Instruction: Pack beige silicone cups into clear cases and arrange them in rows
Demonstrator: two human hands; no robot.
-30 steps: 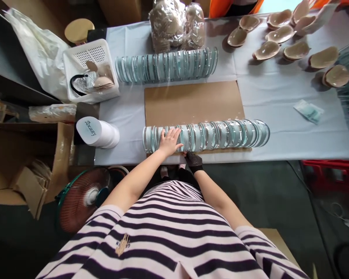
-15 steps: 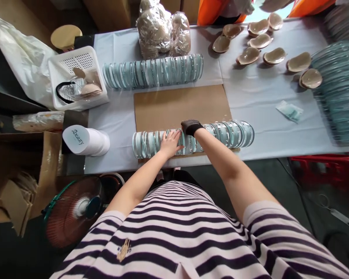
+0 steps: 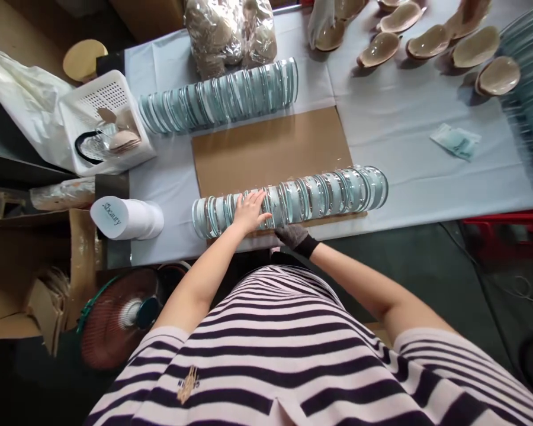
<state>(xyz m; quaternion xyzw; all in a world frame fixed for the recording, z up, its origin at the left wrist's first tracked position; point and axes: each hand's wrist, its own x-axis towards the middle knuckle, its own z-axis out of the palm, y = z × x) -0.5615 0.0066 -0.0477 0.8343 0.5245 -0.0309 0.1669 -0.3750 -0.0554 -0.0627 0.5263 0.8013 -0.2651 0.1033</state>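
A long row of clear, bluish round plastic pieces (image 3: 320, 195) lies on its side along the front of a brown cardboard sheet (image 3: 270, 148). My bare left hand (image 3: 250, 212) rests on top of the row, left of its middle, with fingers spread. At the row's near side, by the table's front edge, is my right hand (image 3: 295, 238) in a dark glove with a black cuff. Its fingers are drawn together, and whatever they may hold is hidden. Behind the cardboard lies a second row of similar plastic pieces (image 3: 222, 94).
A white basket (image 3: 144, 139) and a white cylinder marked "beauty" (image 3: 127, 219) stand at left. Brown shell-shaped pieces (image 3: 429, 42) lie back right, where a co-worker's pale gloved hand (image 3: 320, 22) reaches in. A fan (image 3: 119, 316) stands below the table's left end.
My right hand has come from the far side of the front row to its near side. My left hand stays on top. A co-worker's hand has appeared among the brown pieces.
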